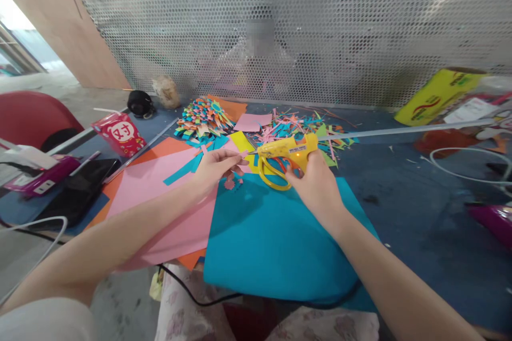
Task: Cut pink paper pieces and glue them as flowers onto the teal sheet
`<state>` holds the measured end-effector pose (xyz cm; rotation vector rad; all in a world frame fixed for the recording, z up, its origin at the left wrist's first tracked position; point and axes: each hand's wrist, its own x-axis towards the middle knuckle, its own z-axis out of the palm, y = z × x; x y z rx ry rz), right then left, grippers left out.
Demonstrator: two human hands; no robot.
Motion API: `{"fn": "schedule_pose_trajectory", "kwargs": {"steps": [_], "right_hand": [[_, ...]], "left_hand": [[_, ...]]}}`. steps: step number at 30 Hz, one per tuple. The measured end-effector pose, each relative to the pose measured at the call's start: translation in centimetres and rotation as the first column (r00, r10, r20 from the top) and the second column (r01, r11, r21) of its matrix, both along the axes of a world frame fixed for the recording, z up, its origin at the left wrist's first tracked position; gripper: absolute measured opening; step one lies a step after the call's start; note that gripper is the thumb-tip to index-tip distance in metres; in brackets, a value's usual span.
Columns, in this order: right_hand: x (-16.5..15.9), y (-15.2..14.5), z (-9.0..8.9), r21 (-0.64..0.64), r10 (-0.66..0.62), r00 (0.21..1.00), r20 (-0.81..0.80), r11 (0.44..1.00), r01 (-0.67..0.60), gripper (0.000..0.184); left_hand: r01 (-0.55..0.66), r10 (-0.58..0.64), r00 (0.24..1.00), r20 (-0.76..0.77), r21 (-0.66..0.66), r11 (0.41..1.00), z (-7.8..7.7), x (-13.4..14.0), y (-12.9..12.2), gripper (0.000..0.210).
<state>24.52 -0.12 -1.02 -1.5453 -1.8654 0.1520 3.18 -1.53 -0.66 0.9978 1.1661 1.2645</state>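
My right hand [318, 184] is wrapped round the handle of a yellow hot glue gun [286, 145], with a glue stick [372, 132] jutting out of its back. The gun's nozzle points left at a small pink paper strip [242, 155], which my left hand [218, 168] pinches between thumb and fingers. Nozzle and strip look to be touching or nearly so. Just under the gun are yellow-handled scissors [276, 186], lying by yellow paper [242, 143]. A small pink fringed paper piece [229, 184] shows below my left hand.
Blue [280, 240] and pink sheets [160, 213] cover the near table. A pile of folded paper pieces [204, 120] and cut scraps [296, 125] lies behind. Left are a red drink carton [120, 133], a black phone [80, 192] and a power strip [44, 176]; right, a yellow roll [438, 96].
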Motion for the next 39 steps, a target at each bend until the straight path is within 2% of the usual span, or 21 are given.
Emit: {"fn": "schedule_pose_trajectory", "kwargs": {"steps": [7, 12, 17, 31, 36, 39], "right_hand": [[-0.09, 0.07, -0.19, 0.039, -0.009, 1.000, 0.004, 0.999, 0.009, 0.024], [-0.10, 0.13, -0.26, 0.027, -0.005, 1.000, 0.001, 1.000, 0.005, 0.025], [-0.04, 0.20, -0.44, 0.068, -0.011, 1.000, -0.016, 0.998, 0.012, 0.024], [-0.08, 0.07, 0.01, -0.017, 0.005, 0.998, -0.065, 1.000, -0.006, 0.023], [-0.04, 0.21, -0.28, 0.059, -0.004, 0.996, -0.084, 0.998, 0.009, 0.028], [0.24, 0.39, -0.07, 0.062, -0.039, 0.994, -0.106, 0.997, 0.046, 0.030]], "left_hand": [[0.002, -0.002, 1.000, -0.012, -0.005, 1.000, 0.34, 0.34, -0.27, 0.015], [0.024, -0.025, 0.998, -0.049, -0.014, 1.000, 0.10, 0.38, -0.27, 0.020], [-0.004, 0.004, 0.999, -0.044, 0.009, 1.000, -0.01, 0.24, -0.22, 0.024], [-0.017, 0.018, 0.999, -0.030, 0.050, 0.999, 0.25, 0.33, -0.32, 0.033], [0.045, -0.044, 0.997, -0.066, 0.016, 0.999, 0.16, 0.36, -0.47, 0.033], [0.069, -0.067, 0.994, -0.092, 0.024, 0.997, 0.08, 0.37, -0.45, 0.035]]}}
